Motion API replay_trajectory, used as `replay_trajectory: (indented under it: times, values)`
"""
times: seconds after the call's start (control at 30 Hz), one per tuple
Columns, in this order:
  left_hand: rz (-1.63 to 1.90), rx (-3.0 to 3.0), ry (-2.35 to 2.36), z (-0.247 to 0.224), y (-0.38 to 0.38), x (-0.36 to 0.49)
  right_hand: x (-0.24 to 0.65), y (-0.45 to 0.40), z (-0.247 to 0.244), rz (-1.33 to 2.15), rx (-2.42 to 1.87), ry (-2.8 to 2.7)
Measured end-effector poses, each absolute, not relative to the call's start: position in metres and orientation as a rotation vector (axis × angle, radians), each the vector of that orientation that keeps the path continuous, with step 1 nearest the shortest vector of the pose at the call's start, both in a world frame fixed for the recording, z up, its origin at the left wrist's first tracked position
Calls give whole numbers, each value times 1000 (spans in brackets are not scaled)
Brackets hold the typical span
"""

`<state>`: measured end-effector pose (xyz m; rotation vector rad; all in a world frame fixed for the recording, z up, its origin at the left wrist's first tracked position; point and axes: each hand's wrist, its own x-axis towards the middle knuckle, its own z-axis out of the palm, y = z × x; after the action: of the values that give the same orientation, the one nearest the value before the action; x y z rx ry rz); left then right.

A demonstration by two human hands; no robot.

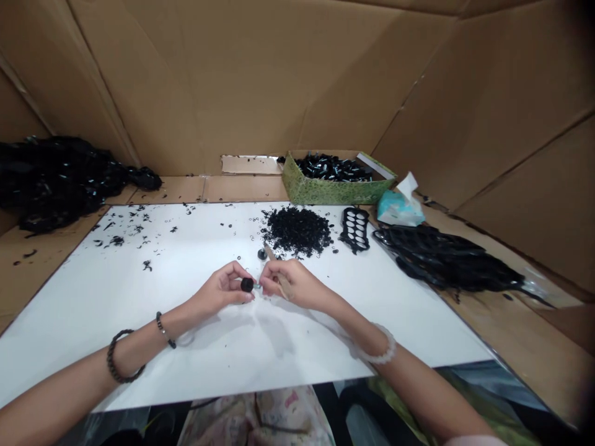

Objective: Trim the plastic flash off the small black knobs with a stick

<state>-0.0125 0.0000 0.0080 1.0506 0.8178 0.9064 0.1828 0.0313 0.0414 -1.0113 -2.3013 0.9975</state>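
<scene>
Near the middle of the white board [195,365], my left hand [229,286] holds a small round black part [247,284] between thumb and fingers. Close on its right, my right hand [289,282] is closed on a thin brown tool [284,286], which passes through the hand. Its fingertips pinch near a small pale bit at the side of the black part; what that bit is, I cannot make out. Another small black round piece [262,254] stands on the board just beyond my hands. Behind it lies a pile of tiny black pieces [298,230].
A green box [337,191] of black parts stands at the back. Right of the pile are a black plate with holes [356,230], a tissue pack [400,209] and long black parts [455,257]. Black scraps [118,240] and a dark heap [60,179] lie left. Cardboard walls surround the board.
</scene>
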Motion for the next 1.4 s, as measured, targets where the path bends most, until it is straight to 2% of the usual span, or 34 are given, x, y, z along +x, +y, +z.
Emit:
replay_trajectory:
  times: [0.17,0.27,0.4,0.53,0.7,1.4]
  values:
    - [955,909,893,10,1,-13,187,40,32,223,-1064,-2028]
    - [983,839,863,8,2,-14,191,47,30,12,-1144,-2012]
    - [998,690,830,5,6,-16,192,51,26,70,-1129,-2033]
    - [996,492,819,4,10,-17,190,42,24,220,-784,-2119]
    - [1031,385,818,6,12,-16,182,29,27,103,-511,-2399]
    - [996,514,791,3,10,-17,177,22,21,-80,-363,-2408]
